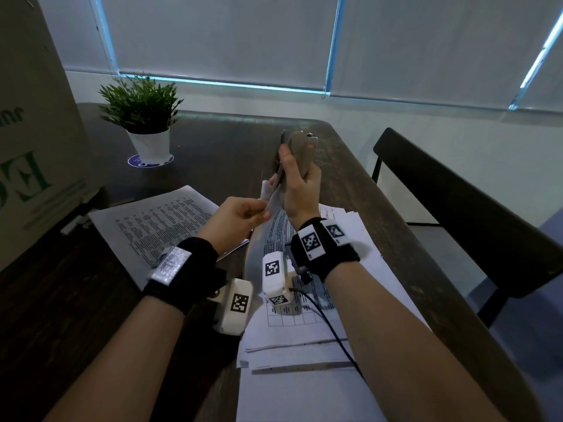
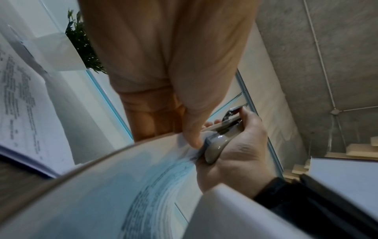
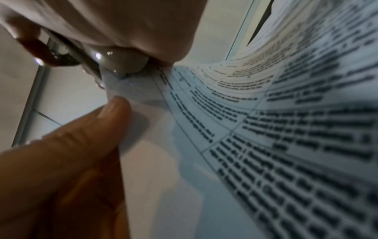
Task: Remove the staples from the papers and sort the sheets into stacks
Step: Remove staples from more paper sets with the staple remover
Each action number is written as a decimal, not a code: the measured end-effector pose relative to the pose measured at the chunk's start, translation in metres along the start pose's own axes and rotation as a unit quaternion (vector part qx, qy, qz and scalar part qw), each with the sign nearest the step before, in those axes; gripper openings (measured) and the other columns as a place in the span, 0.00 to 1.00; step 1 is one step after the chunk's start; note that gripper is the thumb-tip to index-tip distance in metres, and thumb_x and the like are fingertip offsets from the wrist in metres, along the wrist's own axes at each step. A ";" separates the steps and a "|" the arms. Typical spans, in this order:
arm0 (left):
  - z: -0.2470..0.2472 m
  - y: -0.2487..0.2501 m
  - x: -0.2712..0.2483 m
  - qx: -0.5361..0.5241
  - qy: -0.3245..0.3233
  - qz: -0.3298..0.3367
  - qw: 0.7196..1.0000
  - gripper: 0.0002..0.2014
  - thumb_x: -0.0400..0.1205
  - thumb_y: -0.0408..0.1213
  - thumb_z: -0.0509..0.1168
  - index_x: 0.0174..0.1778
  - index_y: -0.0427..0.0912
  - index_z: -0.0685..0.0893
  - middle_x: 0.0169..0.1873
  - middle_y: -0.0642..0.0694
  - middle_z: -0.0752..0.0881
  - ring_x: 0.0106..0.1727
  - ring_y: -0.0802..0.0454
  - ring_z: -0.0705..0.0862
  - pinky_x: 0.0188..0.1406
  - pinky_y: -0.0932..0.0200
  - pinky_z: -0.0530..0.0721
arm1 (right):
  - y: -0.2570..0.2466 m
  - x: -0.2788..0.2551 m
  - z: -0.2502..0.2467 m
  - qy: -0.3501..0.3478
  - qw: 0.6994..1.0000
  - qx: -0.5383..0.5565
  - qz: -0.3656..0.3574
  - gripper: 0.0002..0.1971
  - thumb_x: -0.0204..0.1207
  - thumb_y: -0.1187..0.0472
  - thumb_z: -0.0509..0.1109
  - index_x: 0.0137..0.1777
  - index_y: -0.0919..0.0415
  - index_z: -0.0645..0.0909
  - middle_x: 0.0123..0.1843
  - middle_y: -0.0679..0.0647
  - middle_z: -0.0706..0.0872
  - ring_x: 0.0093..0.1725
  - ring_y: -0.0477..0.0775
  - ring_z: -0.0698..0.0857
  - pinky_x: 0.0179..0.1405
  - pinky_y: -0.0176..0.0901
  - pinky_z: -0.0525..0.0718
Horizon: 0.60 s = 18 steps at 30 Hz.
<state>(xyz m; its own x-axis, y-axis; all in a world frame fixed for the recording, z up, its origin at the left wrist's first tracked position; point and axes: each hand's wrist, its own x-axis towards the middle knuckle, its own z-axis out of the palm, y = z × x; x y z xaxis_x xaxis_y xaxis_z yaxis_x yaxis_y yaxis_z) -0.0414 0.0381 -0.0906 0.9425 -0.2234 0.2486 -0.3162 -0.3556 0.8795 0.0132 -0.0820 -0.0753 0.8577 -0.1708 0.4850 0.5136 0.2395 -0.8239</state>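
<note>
A stapled set of printed sheets (image 1: 275,236) curves up from the table to both hands. My left hand (image 1: 262,213) pinches its top corner between thumb and fingers; the thumb (image 3: 114,110) presses the white margin. Just above it, my right hand (image 1: 292,172) grips a grey staple remover (image 1: 300,152) held upright, and the tool's lower end meets the paper corner (image 3: 131,84). In the left wrist view the remover (image 2: 214,150) sits in the right palm beside my left thumb (image 2: 192,135). No staple can be made out.
A stack of printed sheets (image 1: 158,220) lies on the dark table (image 1: 228,141) at the left. More loose papers (image 1: 304,345) lie under my right forearm. A potted plant (image 1: 143,117) and a cardboard box (image 1: 30,147) stand at the left. A dark chair (image 1: 457,208) is at the right.
</note>
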 end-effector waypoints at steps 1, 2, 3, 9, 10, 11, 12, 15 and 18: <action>0.000 0.000 0.000 -0.001 -0.004 -0.001 1.000 0.09 0.83 0.33 0.63 0.45 0.49 0.88 0.43 0.41 0.90 0.43 0.54 0.87 0.49 0.54 0.86 | 0.001 0.000 0.000 0.006 1.000 -0.002 -0.007 0.18 0.67 0.42 0.72 0.35 0.59 0.82 0.26 0.49 0.84 0.27 0.48 0.84 0.30 0.40 0.85; 0.000 0.001 -0.001 -0.004 -0.010 0.000 1.000 0.09 0.83 0.33 0.63 0.45 0.50 0.87 0.42 0.45 0.90 0.43 0.56 0.87 0.47 0.58 0.86 | 0.001 0.000 0.000 0.013 1.000 -0.003 -0.011 0.17 0.69 0.44 0.72 0.35 0.59 0.82 0.25 0.48 0.83 0.26 0.47 0.83 0.29 0.40 0.84; 0.000 0.002 -0.001 -0.006 -0.015 0.003 1.000 0.10 0.83 0.33 0.63 0.45 0.51 0.87 0.42 0.47 0.90 0.43 0.58 0.88 0.46 0.60 0.86 | 0.001 0.000 0.000 0.019 1.000 -0.004 -0.014 0.16 0.71 0.46 0.71 0.34 0.59 0.81 0.24 0.46 0.83 0.25 0.47 0.83 0.28 0.40 0.83; 0.000 0.007 -0.003 0.002 -0.040 0.012 0.999 0.08 0.82 0.34 0.64 0.50 0.48 0.87 0.45 0.48 0.90 0.45 0.58 0.89 0.44 0.67 0.86 | -0.001 0.000 0.002 0.041 0.999 -0.009 -0.007 0.19 0.67 0.40 0.71 0.31 0.57 0.80 0.22 0.46 0.80 0.23 0.48 0.80 0.27 0.42 0.81; 0.000 0.006 -0.003 0.005 -0.042 0.011 0.999 0.07 0.82 0.35 0.64 0.51 0.46 0.87 0.45 0.48 0.90 0.45 0.58 0.89 0.45 0.67 0.86 | -0.001 0.000 0.002 0.040 0.999 -0.013 -0.004 0.20 0.66 0.39 0.70 0.31 0.57 0.80 0.22 0.45 0.80 0.23 0.48 0.80 0.27 0.42 0.81; 0.000 0.006 -0.003 0.007 -0.045 0.009 0.999 0.08 0.82 0.35 0.64 0.52 0.46 0.87 0.45 0.48 0.90 0.45 0.58 0.89 0.44 0.67 0.86 | -0.001 0.000 0.002 0.044 0.999 -0.016 -0.001 0.19 0.67 0.40 0.70 0.31 0.57 0.80 0.23 0.45 0.80 0.24 0.48 0.80 0.27 0.41 0.80; 0.000 0.006 -0.003 0.009 -0.048 0.008 0.999 0.08 0.82 0.36 0.64 0.52 0.46 0.88 0.44 0.48 0.90 0.44 0.59 0.89 0.44 0.67 0.85 | -0.002 0.000 0.002 0.047 0.999 -0.018 0.001 0.18 0.68 0.42 0.70 0.31 0.57 0.81 0.23 0.46 0.80 0.24 0.47 0.80 0.28 0.41 0.80; 0.001 0.004 -0.001 0.003 -0.030 -0.004 1.000 0.10 0.84 0.39 0.61 0.50 0.44 0.88 0.43 0.48 0.90 0.43 0.58 0.89 0.43 0.64 0.86 | -0.004 0.001 0.000 0.042 0.999 -0.011 0.026 0.16 0.72 0.45 0.72 0.32 0.57 0.81 0.24 0.46 0.81 0.25 0.46 0.80 0.29 0.42 0.82; -0.001 -0.004 0.002 -0.001 0.007 -0.029 1.000 0.15 0.85 0.45 0.58 0.50 0.44 0.89 0.45 0.41 0.90 0.50 0.43 0.88 0.54 0.41 0.86 | -0.010 0.002 -0.005 0.022 0.997 0.047 0.065 0.14 0.81 0.56 0.70 0.34 0.60 0.80 0.25 0.50 0.82 0.24 0.48 0.81 0.30 0.43 0.83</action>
<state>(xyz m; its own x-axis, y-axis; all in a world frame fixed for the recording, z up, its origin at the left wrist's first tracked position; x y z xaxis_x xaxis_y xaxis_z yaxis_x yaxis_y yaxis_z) -0.0383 0.0400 -0.0933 0.9605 -0.1905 0.2028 -0.2612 -0.3665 0.8930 0.0100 -0.0891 -0.0672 0.9166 -0.1742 0.3598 0.3992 0.3502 -0.8474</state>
